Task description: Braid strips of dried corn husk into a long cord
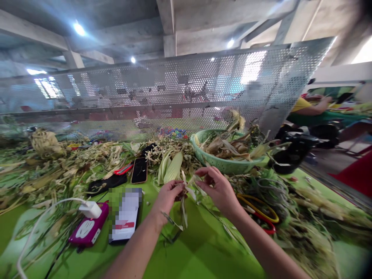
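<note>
Thin strips of pale corn husk [185, 217] hang from my left hand [171, 195], whose thumb and fingers are pinched on them above the green table [197, 252]. Just to the right, my right hand [213, 186] has thumb and forefinger closed on a light husk strip [192, 181] that fans out between the two hands. Behind my left hand lie broad pale green husk leaves [173, 168]. A green basket [223, 166] heaped with dry husks stands beyond my right hand.
Left of my arms lie a lit phone [126, 219], a purple power bank [90, 228] with a white plug, a dark phone [140, 170] and red scissors [123, 169]. Yellow- and red-handled tools [261, 209] lie at right. A perforated metal screen [174, 97] stands behind. A person's arm [315, 106] shows far right.
</note>
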`<state>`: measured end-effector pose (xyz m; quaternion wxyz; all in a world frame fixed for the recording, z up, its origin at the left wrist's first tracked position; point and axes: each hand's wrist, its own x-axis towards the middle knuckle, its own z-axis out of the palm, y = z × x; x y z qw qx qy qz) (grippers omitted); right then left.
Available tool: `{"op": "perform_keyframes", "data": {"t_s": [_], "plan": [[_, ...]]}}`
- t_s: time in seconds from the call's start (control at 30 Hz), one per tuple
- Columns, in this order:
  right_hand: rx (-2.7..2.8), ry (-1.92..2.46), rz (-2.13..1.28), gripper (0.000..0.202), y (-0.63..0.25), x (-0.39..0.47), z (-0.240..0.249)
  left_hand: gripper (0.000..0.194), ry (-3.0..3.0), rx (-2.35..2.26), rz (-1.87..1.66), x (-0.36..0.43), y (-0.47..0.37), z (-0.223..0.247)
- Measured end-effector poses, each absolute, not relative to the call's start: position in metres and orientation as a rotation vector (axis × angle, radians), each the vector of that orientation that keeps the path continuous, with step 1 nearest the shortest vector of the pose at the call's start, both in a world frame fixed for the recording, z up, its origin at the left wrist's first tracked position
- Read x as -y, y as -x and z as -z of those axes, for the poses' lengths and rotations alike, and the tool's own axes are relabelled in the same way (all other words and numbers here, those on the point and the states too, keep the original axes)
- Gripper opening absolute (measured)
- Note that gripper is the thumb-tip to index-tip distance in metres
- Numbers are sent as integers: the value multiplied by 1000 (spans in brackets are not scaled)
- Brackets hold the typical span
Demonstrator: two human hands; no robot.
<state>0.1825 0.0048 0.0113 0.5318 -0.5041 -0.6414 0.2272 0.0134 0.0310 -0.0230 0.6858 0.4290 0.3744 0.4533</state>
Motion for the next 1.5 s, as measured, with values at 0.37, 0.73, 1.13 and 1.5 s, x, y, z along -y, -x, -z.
{"op": "perform_keyframes", "data": {"t_s": [0.37, 0.73, 1.13, 1.5], "plan": [[1736, 1358, -618, 11, -173, 0, -1, 32, -1051, -866, -1043, -26, -12, 14], [1819, 1357, -277, 7, -178, 2, -15, 23, -1406, -778, -985, -21, -16, 10], [1608, 1272, -492, 5, -178, 1, -11, 22, -1443, -814, -971, -16, -20, 10], [1560, 1149, -789, 22, -180, -4, -7, 19, -1238, -785, -1011, -13, -21, 11]]}}
